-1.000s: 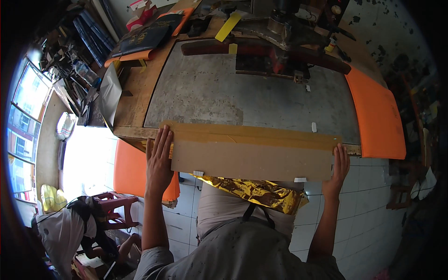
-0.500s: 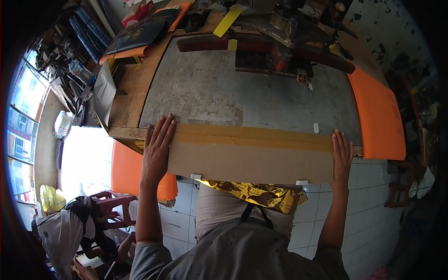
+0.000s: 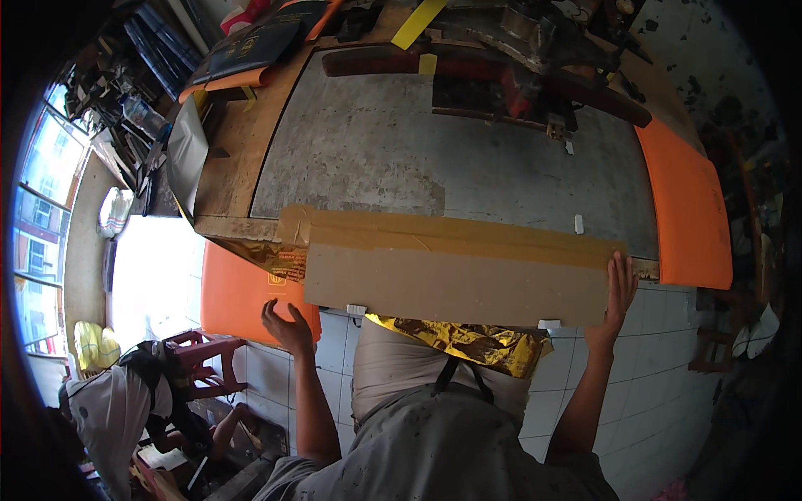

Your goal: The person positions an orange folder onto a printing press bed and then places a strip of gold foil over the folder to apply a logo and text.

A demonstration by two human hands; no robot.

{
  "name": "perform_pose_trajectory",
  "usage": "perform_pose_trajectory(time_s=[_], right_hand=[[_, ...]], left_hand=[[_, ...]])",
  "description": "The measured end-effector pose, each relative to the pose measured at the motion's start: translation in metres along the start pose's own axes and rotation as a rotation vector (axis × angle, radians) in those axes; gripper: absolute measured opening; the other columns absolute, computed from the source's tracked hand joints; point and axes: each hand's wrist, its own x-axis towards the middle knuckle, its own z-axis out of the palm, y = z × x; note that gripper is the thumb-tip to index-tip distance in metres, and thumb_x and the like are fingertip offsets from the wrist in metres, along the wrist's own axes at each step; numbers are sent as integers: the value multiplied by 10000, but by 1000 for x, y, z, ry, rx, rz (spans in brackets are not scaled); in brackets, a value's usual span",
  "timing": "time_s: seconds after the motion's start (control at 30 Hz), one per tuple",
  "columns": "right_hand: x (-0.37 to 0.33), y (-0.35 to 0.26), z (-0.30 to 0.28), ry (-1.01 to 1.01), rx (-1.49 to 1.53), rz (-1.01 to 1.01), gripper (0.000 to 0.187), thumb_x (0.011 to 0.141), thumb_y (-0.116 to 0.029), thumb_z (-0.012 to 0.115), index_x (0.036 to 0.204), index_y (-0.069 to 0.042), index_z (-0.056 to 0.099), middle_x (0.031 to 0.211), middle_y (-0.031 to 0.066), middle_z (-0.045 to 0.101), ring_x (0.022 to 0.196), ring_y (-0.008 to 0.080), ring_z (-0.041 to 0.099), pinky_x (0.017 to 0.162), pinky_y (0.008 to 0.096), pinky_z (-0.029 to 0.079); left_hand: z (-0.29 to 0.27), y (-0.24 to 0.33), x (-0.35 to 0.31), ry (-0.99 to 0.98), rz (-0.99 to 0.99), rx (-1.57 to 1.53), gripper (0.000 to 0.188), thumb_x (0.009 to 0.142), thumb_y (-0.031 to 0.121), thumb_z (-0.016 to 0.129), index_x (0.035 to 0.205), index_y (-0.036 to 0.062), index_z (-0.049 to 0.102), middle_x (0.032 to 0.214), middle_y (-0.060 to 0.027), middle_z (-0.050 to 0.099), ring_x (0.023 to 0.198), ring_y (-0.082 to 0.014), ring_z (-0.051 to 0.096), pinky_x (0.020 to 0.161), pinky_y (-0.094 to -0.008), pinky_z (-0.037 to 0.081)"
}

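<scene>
A long grey-brown cardboard flap [image 3: 455, 280] hangs along the near edge of the metal-topped bench, with brown tape [image 3: 451, 236] across its upper part. My right hand [image 3: 616, 296] rests at the flap's right end, fingers stretched out along the edge; the thumb is hidden. My left hand [image 3: 288, 328] is off the flap, fingers apart and holding nothing, over or beside a stack of orange sheets [image 3: 234, 292] below the bench. Two small white tabs sit on the flap's lower edge, and crinkled gold foil [image 3: 468, 344] shows under it, above my lap.
A heavy press-like metal machine [image 3: 535, 50] stands at the bench's back. Orange sheets [image 3: 689, 200] overhang the right side; dark printed covers [image 3: 259, 46] lie back left. Gold foil [image 3: 259, 255] hangs at the left corner. A red stool [image 3: 205, 363] and another person [image 3: 125, 417] are lower left.
My left hand has let go of the flap's left end and dropped toward me, its fingers spreading. My right hand has slid slightly lower along the right edge. The view has shifted a little.
</scene>
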Motion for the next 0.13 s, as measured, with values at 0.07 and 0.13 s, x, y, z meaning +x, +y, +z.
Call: perform_pose_trajectory(time_s=[0.07, 0.13], right_hand=[[1, 1, 6, 63, -1, -11, 755, 1011, -187, 731, 1683, -85, 401, 1737, 115, 436, 1653, 368, 310, 1359, 621, 159], [0, 4, 2, 26, 9, -12, 833, 984, -218, 779, 1700, -97, 370, 1759, 113, 401, 1656, 366, 303, 1360, 625, 146]], left_hand=[[28, -53, -5, -105, -9, 116, 514, 1023, 234, 738, 1442, 5, 548, 1557, -250, 496, 1477, -453, 454, 1186, -588, 406], [46, -77, -7, -445, -9, 294, 845, 999, 425, 779, 1642, 37, 391, 1742, -260, 315, 1634, -458, 255, 1324, -562, 256]])
